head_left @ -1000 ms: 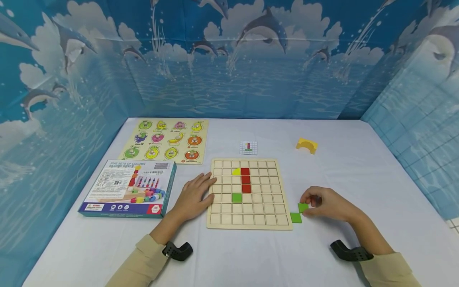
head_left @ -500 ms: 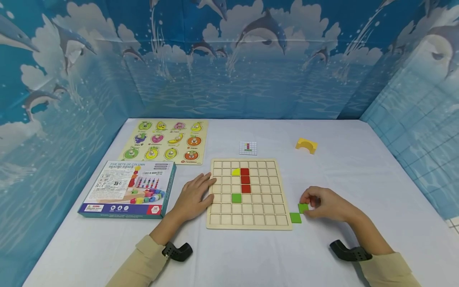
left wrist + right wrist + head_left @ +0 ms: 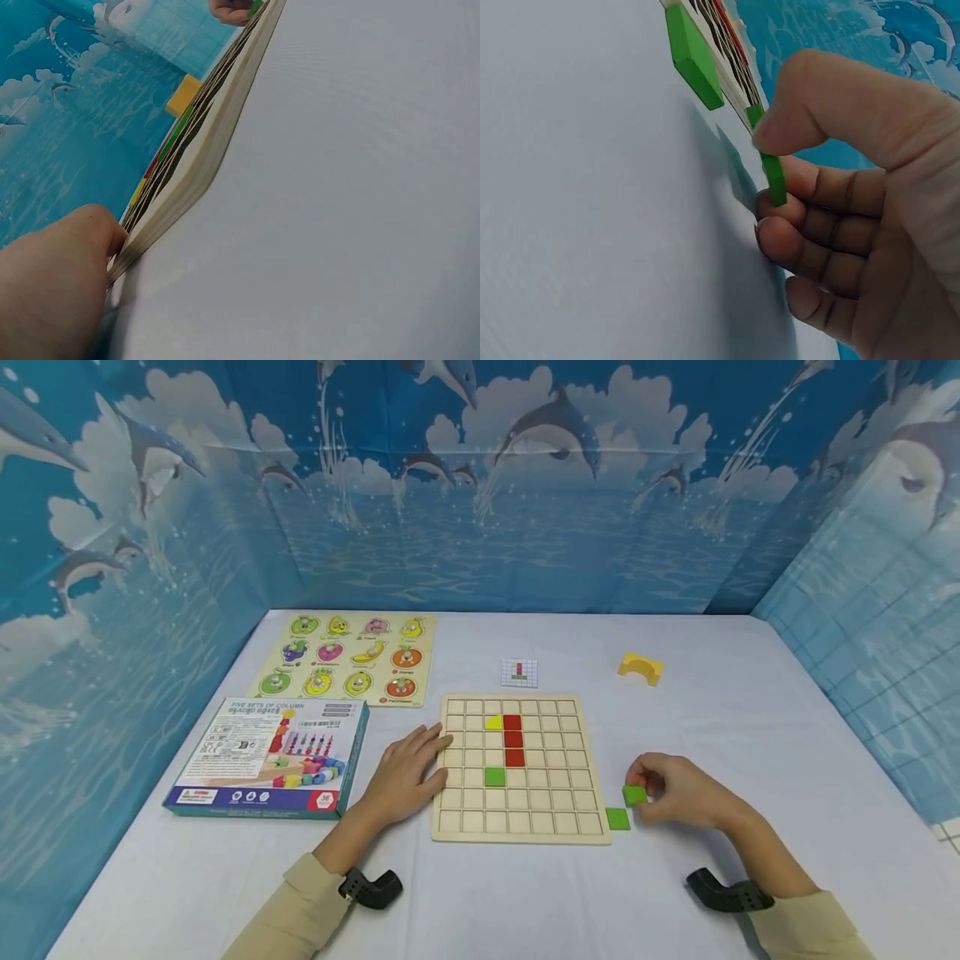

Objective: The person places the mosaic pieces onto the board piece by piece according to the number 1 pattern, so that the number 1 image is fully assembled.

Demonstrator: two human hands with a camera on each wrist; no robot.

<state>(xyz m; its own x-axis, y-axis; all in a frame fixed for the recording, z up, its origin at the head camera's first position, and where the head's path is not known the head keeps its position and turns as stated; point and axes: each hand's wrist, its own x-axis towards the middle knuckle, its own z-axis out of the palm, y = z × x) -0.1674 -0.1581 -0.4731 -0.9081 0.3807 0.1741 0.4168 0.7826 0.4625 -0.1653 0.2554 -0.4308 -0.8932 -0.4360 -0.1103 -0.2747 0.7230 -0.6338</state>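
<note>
My right hand [image 3: 678, 789] pinches a green square tile [image 3: 634, 795] between thumb and fingers, to the right of the wooden grid board [image 3: 555, 827]. In the right wrist view the same tile [image 3: 776, 180] stands tilted under the thumb. A second green tile [image 3: 618, 819] lies against the board's lower right corner. On the left, my left hand [image 3: 405, 774] rests with its extended fingers at the board's left edge. Set into the grid are a yellow quarter-round piece [image 3: 494, 722], a column of red pieces [image 3: 513, 739] and one green square [image 3: 495, 777].
Behind the board lies a small printed grid card [image 3: 519, 673]. A yellow arch block [image 3: 641, 668] stands farther right. To the left are a boxed bead set [image 3: 270, 756] and, beyond it, a fruit picture board [image 3: 345, 656]. A dolphin-print curtain [image 3: 480, 552] closes off the table's back.
The tile in my right hand has tipped up, so its side edge now shows. My left hand, the board and the pieces on it keep their places.
</note>
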